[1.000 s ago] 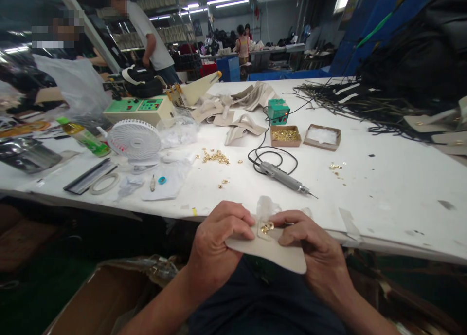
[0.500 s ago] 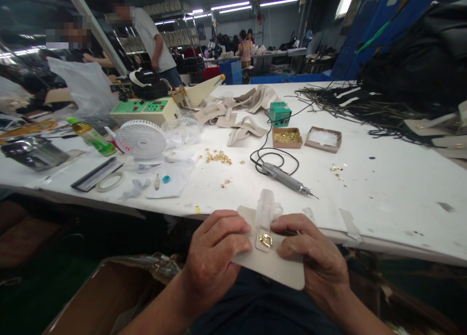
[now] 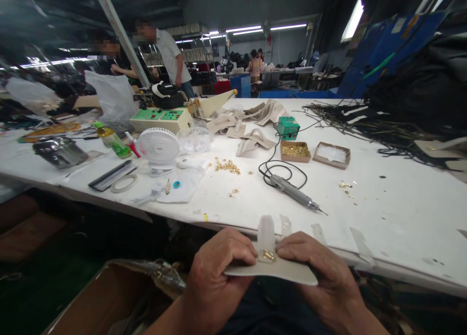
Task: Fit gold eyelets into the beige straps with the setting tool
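Both my hands grip a flat beige leather piece over my lap, just short of the table's front edge. My left hand pinches its left side with closed fingers. My right hand holds the right side, thumb next to a small gold metal fitting on the piece. A clear plastic wrap stands up from the fitting.
On the white table lie an electric screwdriver with a coiled cable, loose gold rivets, two small cardboard trays, a white fan and beige leather pieces. An open carton sits at lower left. People stand behind.
The view has tilted up, so hands and leather piece sit lower in frame. The piece now lies flatter, edge-on, and the fitting looks smaller.
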